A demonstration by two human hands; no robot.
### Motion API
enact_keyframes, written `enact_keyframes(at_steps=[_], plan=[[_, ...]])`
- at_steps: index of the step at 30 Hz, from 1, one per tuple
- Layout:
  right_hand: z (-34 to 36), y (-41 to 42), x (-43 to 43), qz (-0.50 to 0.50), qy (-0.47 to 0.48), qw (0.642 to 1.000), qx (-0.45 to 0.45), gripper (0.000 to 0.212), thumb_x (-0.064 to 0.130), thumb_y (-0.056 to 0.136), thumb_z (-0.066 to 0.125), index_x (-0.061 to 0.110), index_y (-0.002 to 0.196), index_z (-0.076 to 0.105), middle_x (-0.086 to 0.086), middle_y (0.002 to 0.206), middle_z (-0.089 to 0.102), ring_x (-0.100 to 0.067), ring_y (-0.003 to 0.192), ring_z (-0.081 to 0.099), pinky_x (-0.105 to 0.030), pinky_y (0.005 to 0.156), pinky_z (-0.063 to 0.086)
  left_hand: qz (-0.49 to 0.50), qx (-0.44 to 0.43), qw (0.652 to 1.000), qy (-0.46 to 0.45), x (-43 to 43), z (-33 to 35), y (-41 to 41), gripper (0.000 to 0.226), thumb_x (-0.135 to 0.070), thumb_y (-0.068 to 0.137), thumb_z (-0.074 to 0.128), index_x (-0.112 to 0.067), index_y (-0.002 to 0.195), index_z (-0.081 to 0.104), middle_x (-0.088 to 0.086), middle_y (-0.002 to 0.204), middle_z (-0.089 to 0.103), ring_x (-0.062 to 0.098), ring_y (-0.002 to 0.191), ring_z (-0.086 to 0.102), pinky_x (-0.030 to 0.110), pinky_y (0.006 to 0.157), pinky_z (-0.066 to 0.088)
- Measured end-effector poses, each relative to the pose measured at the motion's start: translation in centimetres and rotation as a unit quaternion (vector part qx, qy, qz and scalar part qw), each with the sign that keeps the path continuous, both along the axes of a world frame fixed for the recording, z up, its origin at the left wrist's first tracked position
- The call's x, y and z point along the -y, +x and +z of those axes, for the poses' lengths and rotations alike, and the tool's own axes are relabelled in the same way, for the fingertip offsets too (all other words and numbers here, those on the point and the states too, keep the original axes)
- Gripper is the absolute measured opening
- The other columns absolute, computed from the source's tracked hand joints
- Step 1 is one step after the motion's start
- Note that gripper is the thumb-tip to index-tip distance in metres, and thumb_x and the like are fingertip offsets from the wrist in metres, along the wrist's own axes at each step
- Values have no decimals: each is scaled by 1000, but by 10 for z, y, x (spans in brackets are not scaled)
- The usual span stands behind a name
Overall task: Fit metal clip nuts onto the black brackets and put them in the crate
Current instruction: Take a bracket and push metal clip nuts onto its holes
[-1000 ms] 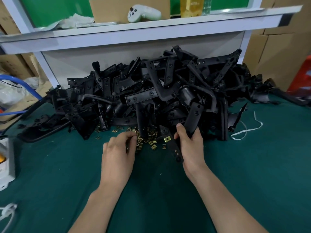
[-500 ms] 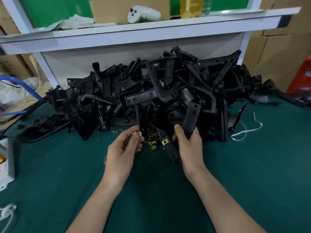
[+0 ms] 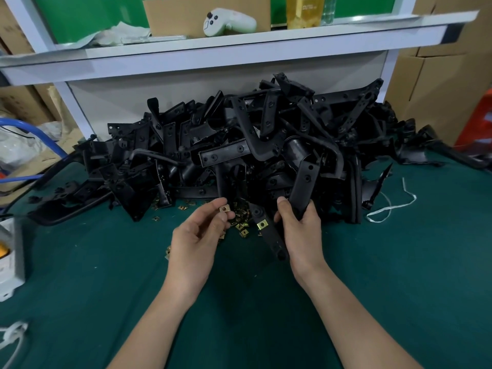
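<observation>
My left hand pinches a small brass clip nut between thumb and fingertips, lifted above the table. My right hand grips a black bracket whose lower arm points down toward me; one clip nut sits fitted on that arm. Loose clip nuts lie scattered on the green mat between my hands and the heap. A big heap of black brackets fills the back of the table. No crate is in view.
The green mat covers the table. A white shelf overhangs the heap, with a white controller on it. A white device stands at the left edge, white string lies at the right, cardboard boxes behind.
My left hand has picked a clip nut from the loose pile and raised it. My right hand has lifted the bracket slightly and keeps its grip.
</observation>
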State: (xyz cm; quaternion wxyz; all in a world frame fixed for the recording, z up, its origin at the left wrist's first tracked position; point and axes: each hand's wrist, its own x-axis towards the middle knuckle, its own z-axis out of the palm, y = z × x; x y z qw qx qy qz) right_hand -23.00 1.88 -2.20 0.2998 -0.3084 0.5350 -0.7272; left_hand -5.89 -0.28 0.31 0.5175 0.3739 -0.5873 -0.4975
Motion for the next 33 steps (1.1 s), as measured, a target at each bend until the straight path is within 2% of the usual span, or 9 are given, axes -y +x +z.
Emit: enact_keyframes(at_steps=[4,8,11,16,18,22,24,28,33], plan=[[1,1,0,3,-1,1000,6,14,29,99,63,18,95,56,11,65,59,-8,67,56,-37,79,52,-12,18,1000,-14,-3,1,-1,27,-10,99,59,-28,117,70,-9,100,78,3,101,71,9,87,49],[1,0,0,5,0,1000,7,14,30,98,63,19,95,56,11,65,59,-8,68,57,-40,83,52,-12,22,1000,-18,-3,1,-1,27,-9,98,60,-26,117,70,-10,99,78,3,103,70,9,87,49],[0,0,0,7,-2,1000,8,13,31,98,62,20,96,56,11,66,59,-8,68,57,-40,83,52,-6,24,1000,-14,-3,1,-1,24,-15,97,61,-27,115,71,-8,99,78,2,99,71,11,86,50],[0,0,0,7,1,1000,-2,14,33,98,62,21,97,56,11,66,59,-7,68,57,-39,83,52,1,8,1000,19,0,-1,-1,26,-35,94,58,-20,106,75,2,91,78,9,79,67,18,77,55],[0,0,0,7,0,1000,-2,14,34,98,62,21,97,57,11,67,59,-7,70,57,-41,85,52,-6,-19,998,53,1,-1,-2,28,-35,97,56,-15,102,76,7,92,78,12,78,66,23,76,56],[0,0,0,7,1,1000,3,12,34,98,63,23,96,57,11,68,59,-8,71,57,-43,87,52,-21,-82,991,103,3,0,-2,34,-36,93,58,-6,99,74,12,92,77,14,77,66,22,71,56],[0,0,0,8,3,1000,6,12,34,98,63,24,97,57,11,67,59,-9,72,57,-45,90,52,-23,-94,988,119,4,0,-1,31,-31,98,57,-4,100,73,14,93,77,14,76,66,21,70,56],[0,0,0,7,6,1000,7,11,33,98,63,24,96,57,10,68,60,-10,73,58,-50,91,52,-27,-107,984,139,8,-1,2,28,-28,101,56,-6,101,73,13,94,76,13,77,66,23,72,57],[0,-1,0,5,5,1000,21,13,34,97,63,22,96,57,10,68,59,-10,72,57,-47,89,53,-90,-113,977,154,6,1,4,24,-26,87,66,-14,103,79,8,97,74,11,81,66,22,76,57]])
